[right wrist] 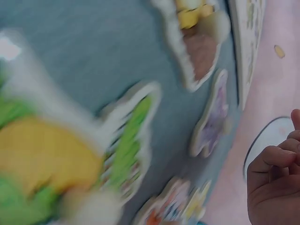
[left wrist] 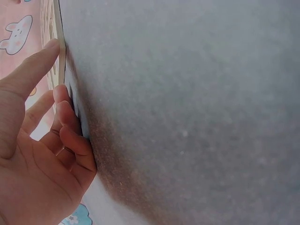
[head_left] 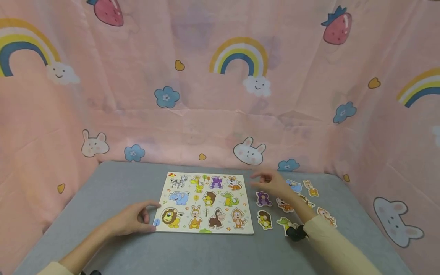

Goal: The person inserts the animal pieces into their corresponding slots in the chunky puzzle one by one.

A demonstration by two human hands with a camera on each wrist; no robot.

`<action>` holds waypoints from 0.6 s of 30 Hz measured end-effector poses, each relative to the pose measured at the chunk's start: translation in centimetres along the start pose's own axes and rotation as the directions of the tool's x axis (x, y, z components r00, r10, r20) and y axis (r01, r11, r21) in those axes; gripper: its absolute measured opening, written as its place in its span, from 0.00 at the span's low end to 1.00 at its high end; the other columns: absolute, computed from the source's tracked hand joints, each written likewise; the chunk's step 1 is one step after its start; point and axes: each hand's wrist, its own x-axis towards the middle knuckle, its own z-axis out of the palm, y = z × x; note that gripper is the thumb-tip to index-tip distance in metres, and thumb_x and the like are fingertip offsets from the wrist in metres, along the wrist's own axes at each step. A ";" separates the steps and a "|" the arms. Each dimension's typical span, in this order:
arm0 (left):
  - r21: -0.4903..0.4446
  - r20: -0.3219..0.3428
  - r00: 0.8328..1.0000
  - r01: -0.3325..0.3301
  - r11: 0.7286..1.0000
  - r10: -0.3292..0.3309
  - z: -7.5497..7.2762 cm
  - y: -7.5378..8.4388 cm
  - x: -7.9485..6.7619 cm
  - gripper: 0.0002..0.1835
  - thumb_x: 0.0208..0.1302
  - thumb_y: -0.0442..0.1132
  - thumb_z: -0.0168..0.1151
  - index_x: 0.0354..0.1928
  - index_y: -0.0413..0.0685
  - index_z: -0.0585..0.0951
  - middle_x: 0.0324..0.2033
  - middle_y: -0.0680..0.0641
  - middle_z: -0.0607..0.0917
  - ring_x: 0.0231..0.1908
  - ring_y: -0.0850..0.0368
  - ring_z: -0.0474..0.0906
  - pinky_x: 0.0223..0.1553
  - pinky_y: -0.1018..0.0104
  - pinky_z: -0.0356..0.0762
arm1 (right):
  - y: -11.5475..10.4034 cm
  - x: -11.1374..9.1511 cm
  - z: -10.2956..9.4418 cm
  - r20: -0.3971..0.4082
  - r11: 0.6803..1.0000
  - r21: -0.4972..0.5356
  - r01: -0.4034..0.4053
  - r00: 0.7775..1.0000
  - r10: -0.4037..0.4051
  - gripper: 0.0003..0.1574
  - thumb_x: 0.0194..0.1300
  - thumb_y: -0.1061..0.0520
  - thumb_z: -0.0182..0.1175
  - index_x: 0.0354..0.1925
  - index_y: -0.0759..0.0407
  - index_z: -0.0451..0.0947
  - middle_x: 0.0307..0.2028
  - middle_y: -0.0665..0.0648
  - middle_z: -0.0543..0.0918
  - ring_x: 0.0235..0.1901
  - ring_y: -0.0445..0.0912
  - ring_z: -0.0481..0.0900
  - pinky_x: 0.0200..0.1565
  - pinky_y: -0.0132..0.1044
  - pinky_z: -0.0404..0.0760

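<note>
My left grip [head_left: 135, 217] is at the left side of a flat, white, oblong board [head_left: 248, 228] with bright animal pictures on it; my thumb is by the near left corner and my pointing finger touches the left edge farther back, so the two are spread apart. The board lies in the middle of the grey worktop [head_left: 192, 254]; its far row has a black-and-white zebra picture [head_left: 179, 182] on the left, and its near row has a yellow lion picture with a brown mane [head_left: 170, 218] on the left.

My right grip [head_left: 273, 186] is just right of the board's far right corner; its thumb and pointing finger reach left, spread with a gap between them.

Loose animal pieces with white rims lie right of the board; a purple hippo piece [head_left: 263, 199] is just to the near side of my right grip; a brown hedgehog piece [head_left: 264, 220] is nearer, with a green crocodile piece [head_left: 284, 223] to its right; a light-blue elephant piece [head_left: 295, 186] and an orange kangaroo piece [head_left: 311, 188] lie to the right of my right grip; an orange-brown monkey piece [head_left: 326, 217] is farther right and nearer. A pink cloth with rainbows [head_left: 192, 126] hangs on the far side.
</note>
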 end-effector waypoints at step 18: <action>-0.006 -0.004 1.000 -0.009 1.000 0.009 0.2 -0.3 0.2 0.36 0.53 0.40 0.80 0.62 0.38 0.76 0.27 0.50 0.76 0.22 0.61 0.69 0.24 0.68 0.67 | 2.5 -4.6 -4.8 -0.113 0.987 -0.092 -0.133 0.986 0.123 0.21 0.67 0.55 0.70 0.53 0.67 0.82 0.23 0.58 0.73 0.19 0.44 0.66 0.20 0.37 0.67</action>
